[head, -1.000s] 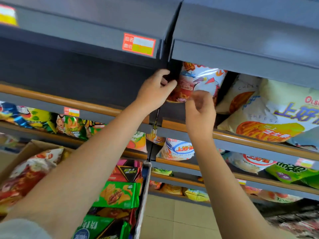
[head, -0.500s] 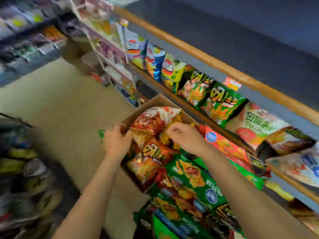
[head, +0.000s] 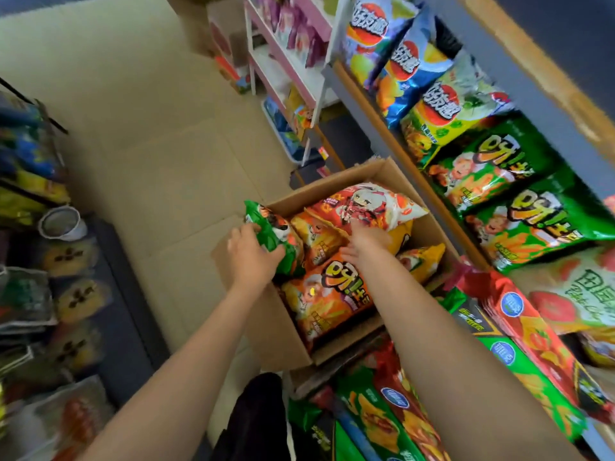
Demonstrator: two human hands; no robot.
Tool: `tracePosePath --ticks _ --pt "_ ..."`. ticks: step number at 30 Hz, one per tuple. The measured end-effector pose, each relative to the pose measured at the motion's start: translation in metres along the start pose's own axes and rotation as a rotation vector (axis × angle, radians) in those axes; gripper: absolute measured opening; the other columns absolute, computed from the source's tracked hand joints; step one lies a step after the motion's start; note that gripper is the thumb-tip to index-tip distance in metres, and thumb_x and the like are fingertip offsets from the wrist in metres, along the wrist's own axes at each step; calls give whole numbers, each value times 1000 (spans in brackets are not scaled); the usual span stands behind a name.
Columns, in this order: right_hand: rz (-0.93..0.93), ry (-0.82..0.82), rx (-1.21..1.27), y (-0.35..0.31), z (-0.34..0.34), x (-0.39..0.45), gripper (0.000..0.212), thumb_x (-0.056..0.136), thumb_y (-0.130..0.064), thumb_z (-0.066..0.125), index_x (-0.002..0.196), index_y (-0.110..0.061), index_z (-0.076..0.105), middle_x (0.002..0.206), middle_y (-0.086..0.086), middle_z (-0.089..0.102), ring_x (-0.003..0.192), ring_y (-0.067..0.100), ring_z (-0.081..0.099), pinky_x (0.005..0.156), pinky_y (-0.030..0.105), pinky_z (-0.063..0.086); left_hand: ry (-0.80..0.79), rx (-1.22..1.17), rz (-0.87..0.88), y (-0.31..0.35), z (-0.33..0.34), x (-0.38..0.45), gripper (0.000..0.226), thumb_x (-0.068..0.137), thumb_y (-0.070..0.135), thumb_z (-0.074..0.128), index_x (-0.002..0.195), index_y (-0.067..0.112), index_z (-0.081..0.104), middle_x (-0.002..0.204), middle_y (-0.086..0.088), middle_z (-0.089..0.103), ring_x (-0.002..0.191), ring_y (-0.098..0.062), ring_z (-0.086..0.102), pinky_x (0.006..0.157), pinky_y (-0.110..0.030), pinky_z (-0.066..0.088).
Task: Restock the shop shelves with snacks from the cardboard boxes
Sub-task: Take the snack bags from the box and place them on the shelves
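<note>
1. Nearest to me, below my right forearm, lies a heap of green and red snack bags (head: 519, 334) with round blue stickers.
2. Just past it the cardboard box (head: 279, 334) stands open on the pale floor (head: 149, 144), close against the shelves on my right.
3. My left hand (head: 251, 257) is at the box's left rim, fingers and thumb curled round a green snack bag (head: 274, 234). The bag is glossy and crinkled, with red and white print, and its top corner pokes up over the cardboard edge.
4. My right hand (head: 364, 242) is inside the box, fingers spread and lying on the bags; whether it grips one I cannot tell.
5. Under that hand sits an orange bag (head: 329, 294) with bold yellow lettering and a cartoon figure, lying flat at the front of the box.
6. Behind it lies a white and red bag (head: 362, 204) showing a cartoon character, and beside it a yellow bag (head: 404, 234).
7. Farther right, the shelf (head: 412, 174) holds upright green bags (head: 519, 194) with the same lettering, then blue bags (head: 412, 61) beyond them.
8. Farthest off stands a pink and white rack (head: 283, 61).
</note>
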State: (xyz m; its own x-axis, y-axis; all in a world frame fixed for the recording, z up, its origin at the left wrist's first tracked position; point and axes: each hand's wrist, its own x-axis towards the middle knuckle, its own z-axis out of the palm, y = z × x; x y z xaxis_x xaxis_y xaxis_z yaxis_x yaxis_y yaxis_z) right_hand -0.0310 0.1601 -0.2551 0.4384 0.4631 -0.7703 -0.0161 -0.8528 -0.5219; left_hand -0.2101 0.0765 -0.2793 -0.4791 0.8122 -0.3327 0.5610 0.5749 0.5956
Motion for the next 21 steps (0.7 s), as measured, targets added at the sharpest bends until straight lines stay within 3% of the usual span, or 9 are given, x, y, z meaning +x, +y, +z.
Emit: tracePosePath --ticks 2,5,6,8,11,14,17,19,21 --pt "40 44 114 -3 3 -1 56 95 -35 65 130 5 49 101 22 68 75 29 73 54 34 61 17 -58 -47 -1 -1 0 63 73 35 83 120 7 51 121 -11 54 116 -30 50 97 -40 42" --pt "110 -108 139 -3 1 -6 59 101 -36 56 138 8 45 121 20 65 104 30 69 86 36 59 -83 -70 -136 1 -2 0 50 78 44 78 104 15 47 105 -4 60 93 -23 59 75 -41 54" --pt "117 -131 91 -4 -1 -6 61 101 -40 54 141 4 45 125 19 64 106 30 68 88 37 58 -118 20 -116 3 -2 -1 47 81 51 73 100 17 47 96 -2 61 83 -20 60 64 -38 53" --pt "124 -148 -27 -5 -4 -5 65 97 -51 55 139 -2 48 117 19 69 90 29 72 71 38 60 -147 247 -34 11 -4 -3 45 87 60 61 93 18 47 79 2 56 69 -18 57 48 -30 41" --pt "154 -200 -196 -7 -13 -4 62 92 -56 60 135 -11 49 106 15 71 76 25 72 60 35 58 -157 336 54 22 -1 -3 42 96 56 51 83 16 50 78 0 56 66 -19 55 49 -28 36" --pt "148 -240 -207 -7 -26 -4 53 93 -43 65 135 -14 51 114 15 68 92 28 71 70 40 61 -175 127 39 22 4 -5 32 98 41 55 76 17 51 100 -2 54 78 -21 54 63 -30 38" --pt "115 -312 1 -13 -40 -16 45 93 -28 69 131 -11 53 118 21 63 113 37 63 80 45 58 -134 -116 -44 21 -5 -14 30 98 32 59 76 13 56 114 -1 40 91 -23 51 77 -26 34" --pt "71 -321 149 -19 -56 -32 37 90 -20 72 122 -10 57 115 21 64 112 37 63 75 45 60 -108 -268 -60 23 -14 -20 34 97 26 61 68 8 55 122 -7 45 100 -23 50 76 -19 32" --pt "12 -337 261 -20 -77 -53 38 88 -15 72 123 -9 58 117 19 66 107 36 66 66 43 62 -83 -404 -32 28 -25 -26 42 95 19 64 58 11 44 116 -13 51 102 -26 52 63 -10 32"
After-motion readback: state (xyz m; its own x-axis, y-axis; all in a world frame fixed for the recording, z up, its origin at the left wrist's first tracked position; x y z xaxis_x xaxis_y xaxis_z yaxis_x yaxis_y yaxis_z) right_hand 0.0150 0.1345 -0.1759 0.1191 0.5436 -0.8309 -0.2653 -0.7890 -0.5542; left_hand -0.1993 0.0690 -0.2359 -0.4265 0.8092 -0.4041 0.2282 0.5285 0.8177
